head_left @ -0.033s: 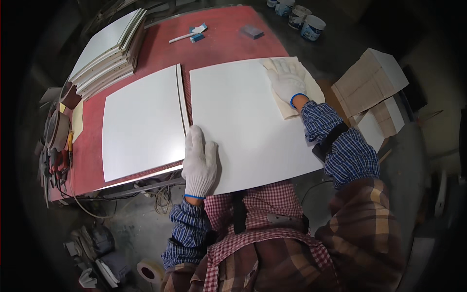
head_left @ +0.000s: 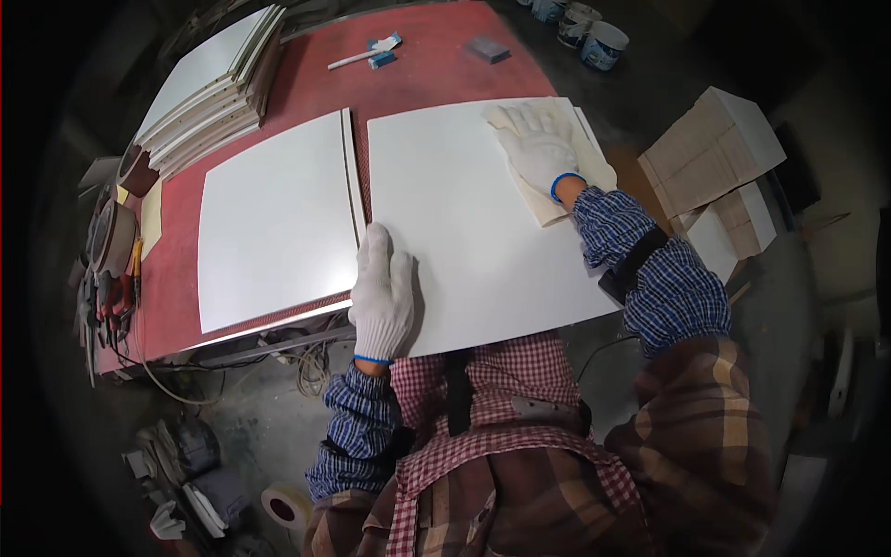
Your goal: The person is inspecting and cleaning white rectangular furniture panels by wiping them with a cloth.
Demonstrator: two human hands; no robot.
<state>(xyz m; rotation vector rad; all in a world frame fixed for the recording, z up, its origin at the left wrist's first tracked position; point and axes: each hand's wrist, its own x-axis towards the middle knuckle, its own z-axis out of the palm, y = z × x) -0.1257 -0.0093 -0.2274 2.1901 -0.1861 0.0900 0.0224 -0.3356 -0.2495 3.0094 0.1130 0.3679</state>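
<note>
Bench (head_left: 418, 65), red, fills the upper frame. Two white panels lie flat on it: one at centre (head_left: 473, 232) under my hands, one at left (head_left: 274, 218); one stack of panels (head_left: 209, 88) sits upper left. Nothing has shifted since the earlier picture. My left hand (head_left: 382, 292) lies flat, fingers together, on the centre panel's lower left edge; my right hand (head_left: 536, 144), fingers spread, presses one pale cloth (head_left: 594, 172) at its upper right corner.

- A workshop is being shown: a red worktop (head_left: 436, 65) is carrying white panels (head_left: 274, 213), with a stack of similar boards (head_left: 209, 88) piled at its far corner.
- Hand tools (head_left: 111, 297) and cables (head_left: 306, 367) are being kept along its edge.
- Paint tubs (head_left: 601, 45) and cut blocks (head_left: 710, 148) are lying around on a dusty concrete floor (head_left: 260, 436).
</note>
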